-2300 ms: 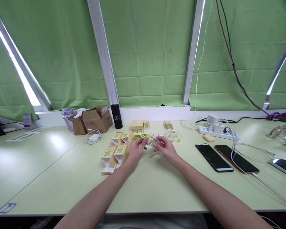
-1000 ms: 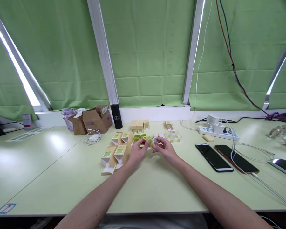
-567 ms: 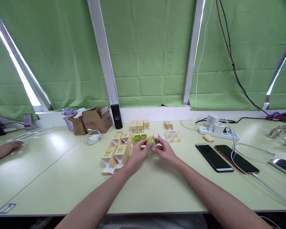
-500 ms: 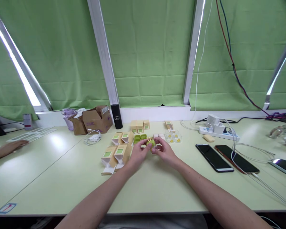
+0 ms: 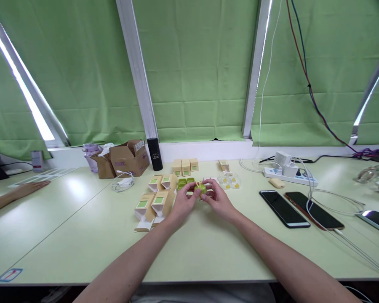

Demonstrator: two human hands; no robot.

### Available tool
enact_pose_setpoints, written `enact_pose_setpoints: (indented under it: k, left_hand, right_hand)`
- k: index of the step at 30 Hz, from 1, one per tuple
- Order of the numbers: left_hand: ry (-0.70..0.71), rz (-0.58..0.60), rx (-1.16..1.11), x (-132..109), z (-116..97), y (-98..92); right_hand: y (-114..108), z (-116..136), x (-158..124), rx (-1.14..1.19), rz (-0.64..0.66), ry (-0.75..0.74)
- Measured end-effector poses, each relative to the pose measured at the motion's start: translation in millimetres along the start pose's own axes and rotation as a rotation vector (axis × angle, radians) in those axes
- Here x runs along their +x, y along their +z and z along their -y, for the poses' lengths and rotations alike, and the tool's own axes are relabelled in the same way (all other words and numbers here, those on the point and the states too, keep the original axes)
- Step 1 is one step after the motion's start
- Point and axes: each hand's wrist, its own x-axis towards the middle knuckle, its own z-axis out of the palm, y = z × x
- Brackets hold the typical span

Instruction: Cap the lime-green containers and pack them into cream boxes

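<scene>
A small glossy green case (image 5: 201, 189) with a pale yellow loop on top is held up between both my hands, above the table. My left hand (image 5: 183, 203) pinches its left side with thumb and fingers. On the opposite side, my right hand (image 5: 220, 200) grips it with bent fingers. Just behind my left hand are several similar green pieces (image 5: 185, 181), partly covered by it. Left of that hand stand several small kraft boxes (image 5: 158, 200) with green labels, their front ones open at the flap. A clear tray (image 5: 235, 179) with yellow-centred rounds lies beyond my right hand.
More kraft boxes (image 5: 185, 167) stand at the back, right of a black cylinder (image 5: 154, 154) and a cardboard carton (image 5: 129, 159). To the right lie phones (image 5: 284, 209), cables and a power strip (image 5: 290, 176). Another person's hand (image 5: 31, 189) rests at far left.
The green case has turned slightly between my fingers, with both hands nearly still. At the left, the other person's hand has slid rightward and flattened.
</scene>
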Motion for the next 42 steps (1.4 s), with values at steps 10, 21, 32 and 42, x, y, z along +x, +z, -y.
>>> enact_pose_setpoints:
  k: [10, 21, 32, 42]
  left_hand:
    - [0.039, 0.004, 0.08, -4.6, -1.2, -0.3]
    - [0.069, 0.031, 0.111, -8.0, -6.3, -2.2]
    - [0.103, 0.007, 0.107, -5.1, -2.5, -3.6]
    - [0.119, 0.009, 0.086, -4.2, -3.2, -5.1]
  right_hand:
    - [-1.1, 1.7, 0.7, 0.013, -0.035, -0.025]
    - [-1.2, 1.3, 1.6, -0.005, -0.048, -0.042]
    - [-3.9, 0.0, 1.6, -0.006, -0.047, -0.064]
    - [-4.8, 3.8, 3.5, -0.016, -0.073, -0.088]
